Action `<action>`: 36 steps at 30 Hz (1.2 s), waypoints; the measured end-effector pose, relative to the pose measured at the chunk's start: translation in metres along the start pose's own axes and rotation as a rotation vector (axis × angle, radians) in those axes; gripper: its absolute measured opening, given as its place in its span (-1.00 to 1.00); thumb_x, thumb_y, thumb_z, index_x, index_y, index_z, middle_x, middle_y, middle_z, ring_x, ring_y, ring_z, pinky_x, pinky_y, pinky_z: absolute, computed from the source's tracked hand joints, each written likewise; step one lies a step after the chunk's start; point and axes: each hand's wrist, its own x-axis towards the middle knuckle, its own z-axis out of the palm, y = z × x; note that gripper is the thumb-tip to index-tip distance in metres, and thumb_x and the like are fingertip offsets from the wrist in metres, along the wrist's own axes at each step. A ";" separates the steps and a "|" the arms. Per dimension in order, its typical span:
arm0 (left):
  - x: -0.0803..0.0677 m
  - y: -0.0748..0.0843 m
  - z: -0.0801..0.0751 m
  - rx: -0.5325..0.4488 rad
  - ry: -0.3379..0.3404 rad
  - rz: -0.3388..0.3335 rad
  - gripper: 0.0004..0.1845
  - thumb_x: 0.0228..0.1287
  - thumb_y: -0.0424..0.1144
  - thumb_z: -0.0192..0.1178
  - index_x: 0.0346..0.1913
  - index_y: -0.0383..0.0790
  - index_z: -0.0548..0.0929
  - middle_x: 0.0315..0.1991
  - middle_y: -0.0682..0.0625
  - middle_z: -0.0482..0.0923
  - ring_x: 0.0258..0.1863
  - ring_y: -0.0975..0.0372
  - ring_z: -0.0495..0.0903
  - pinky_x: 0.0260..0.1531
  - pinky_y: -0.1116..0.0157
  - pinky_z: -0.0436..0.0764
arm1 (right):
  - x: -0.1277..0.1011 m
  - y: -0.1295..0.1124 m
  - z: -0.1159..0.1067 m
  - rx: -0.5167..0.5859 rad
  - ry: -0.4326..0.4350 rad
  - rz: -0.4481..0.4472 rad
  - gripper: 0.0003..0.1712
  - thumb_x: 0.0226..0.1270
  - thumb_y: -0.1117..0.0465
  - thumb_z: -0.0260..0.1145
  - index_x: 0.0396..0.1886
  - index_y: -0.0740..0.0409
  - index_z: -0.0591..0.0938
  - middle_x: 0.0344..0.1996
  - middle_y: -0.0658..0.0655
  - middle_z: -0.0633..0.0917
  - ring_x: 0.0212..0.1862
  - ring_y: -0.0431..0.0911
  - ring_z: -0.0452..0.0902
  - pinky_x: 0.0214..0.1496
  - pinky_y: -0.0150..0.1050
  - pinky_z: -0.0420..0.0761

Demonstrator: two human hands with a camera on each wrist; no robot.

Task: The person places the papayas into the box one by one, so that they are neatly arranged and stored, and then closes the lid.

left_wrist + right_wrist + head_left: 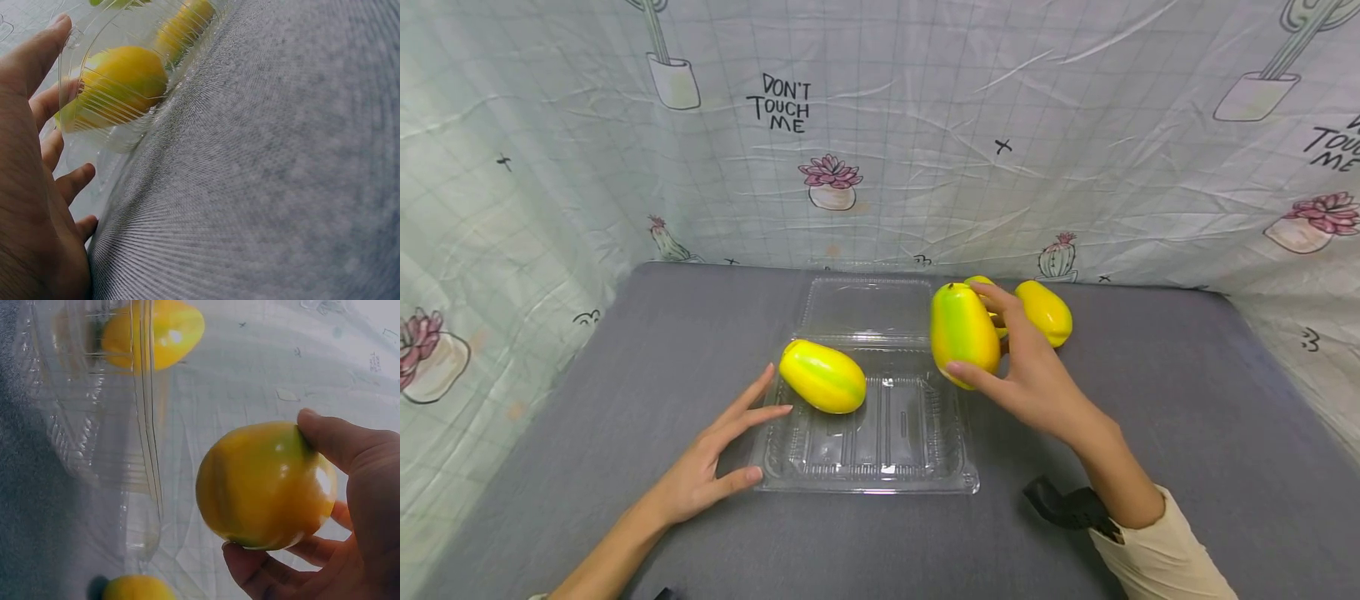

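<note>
My right hand [1045, 383] grips a yellow papaya [961, 333] with a green stripe, thumb on one side and fingers round the other. It is held up at the right edge of a clear plastic clamshell box [865, 482]. Another papaya [823, 377] lies in the left back part of that box, tilted. At the box's left side my left hand [692, 475] has its fingers spread and fairly straight, the tips at the wall. In the left wrist view the papaya [125, 87] shows through the clear wall. The right wrist view shows the held papaya [262, 487] close up.
The box's clear lid [868, 304] lies folded back behind it. Further right lie a papaya [1045, 312] and another [977, 281], partly hidden by the right hand and held fruit. A printed curtain [910, 167] hangs behind the grey table [685, 350].
</note>
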 end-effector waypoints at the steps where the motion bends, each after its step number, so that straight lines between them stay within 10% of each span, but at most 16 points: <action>1: 0.000 0.000 0.000 0.000 0.000 -0.001 -0.37 0.20 -0.16 0.23 0.32 -0.29 0.40 0.47 -0.34 -0.11 0.44 -0.14 -0.07 0.34 0.34 -0.07 | 0.000 0.000 0.001 0.001 -0.002 -0.005 0.03 0.06 0.12 0.52 0.44 -0.03 0.10 0.18 0.11 0.41 -0.01 -0.07 0.43 -0.12 -0.13 0.50; 36: -0.001 0.000 0.004 -0.013 0.004 0.006 -0.37 0.20 -0.16 0.24 0.32 -0.32 0.39 0.47 -0.37 -0.12 0.44 -0.12 -0.03 0.33 0.34 -0.05 | -0.001 0.005 0.037 -0.047 -0.104 -0.219 -0.04 0.13 0.10 0.46 0.46 -0.04 0.16 0.35 0.00 0.30 0.21 -0.06 0.26 0.18 -0.06 0.35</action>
